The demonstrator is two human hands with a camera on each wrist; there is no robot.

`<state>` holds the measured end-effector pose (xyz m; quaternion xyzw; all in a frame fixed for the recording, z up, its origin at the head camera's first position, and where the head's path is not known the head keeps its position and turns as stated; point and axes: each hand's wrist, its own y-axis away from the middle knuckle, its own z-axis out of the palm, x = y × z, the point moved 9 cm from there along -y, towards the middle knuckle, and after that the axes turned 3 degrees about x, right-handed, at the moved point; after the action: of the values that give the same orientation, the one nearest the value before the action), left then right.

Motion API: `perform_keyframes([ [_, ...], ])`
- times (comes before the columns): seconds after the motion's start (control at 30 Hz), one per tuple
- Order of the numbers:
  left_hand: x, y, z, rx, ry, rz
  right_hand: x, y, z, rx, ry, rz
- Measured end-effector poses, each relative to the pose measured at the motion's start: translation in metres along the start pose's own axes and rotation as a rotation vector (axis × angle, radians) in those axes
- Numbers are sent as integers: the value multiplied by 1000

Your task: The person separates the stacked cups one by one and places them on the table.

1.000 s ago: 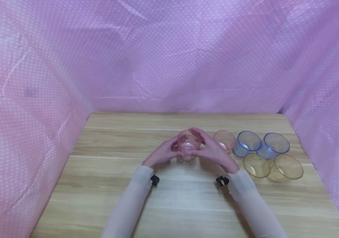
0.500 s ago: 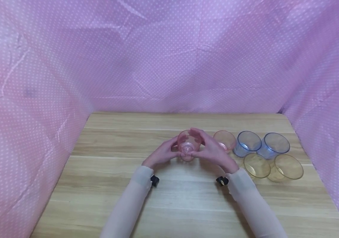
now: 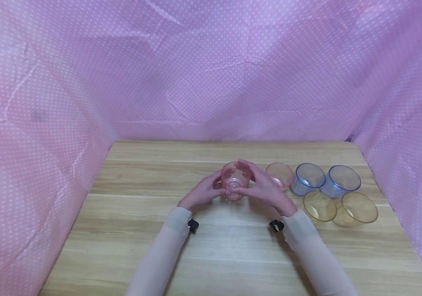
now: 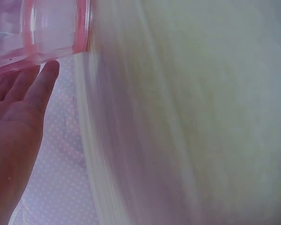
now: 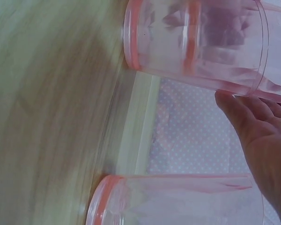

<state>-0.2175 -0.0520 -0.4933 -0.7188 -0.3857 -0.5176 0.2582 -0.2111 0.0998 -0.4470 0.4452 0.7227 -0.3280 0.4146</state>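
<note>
Near the middle of the table, both hands grip a clear pink stack of cups (image 3: 234,182), with thumbs at its near side and fingers round the back. My left hand (image 3: 202,190) holds its left side, my right hand (image 3: 269,193) its right. In the right wrist view the stack (image 5: 164,42) stands upright with its base at the tabletop; a second pink band and a rim line partway up show one cup nested in another. Fingers (image 4: 48,77) lie along the far wall in the left wrist view. Just right of my right hand stands a single pink cup (image 3: 280,174).
Two clear blue cups (image 3: 309,179) stand right of the single pink cup, and two clear yellow cups (image 3: 320,205) stand in front of them. All are upright on the wooden table (image 3: 140,238). Pink dotted cloth (image 3: 211,82) hangs behind and at both sides.
</note>
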Motion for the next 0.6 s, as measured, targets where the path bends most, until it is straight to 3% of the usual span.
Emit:
perform_keyframes([
  [0.6, -1, 0, 0, -14, 24, 18, -3, 2, -2, 29, -50, 5],
])
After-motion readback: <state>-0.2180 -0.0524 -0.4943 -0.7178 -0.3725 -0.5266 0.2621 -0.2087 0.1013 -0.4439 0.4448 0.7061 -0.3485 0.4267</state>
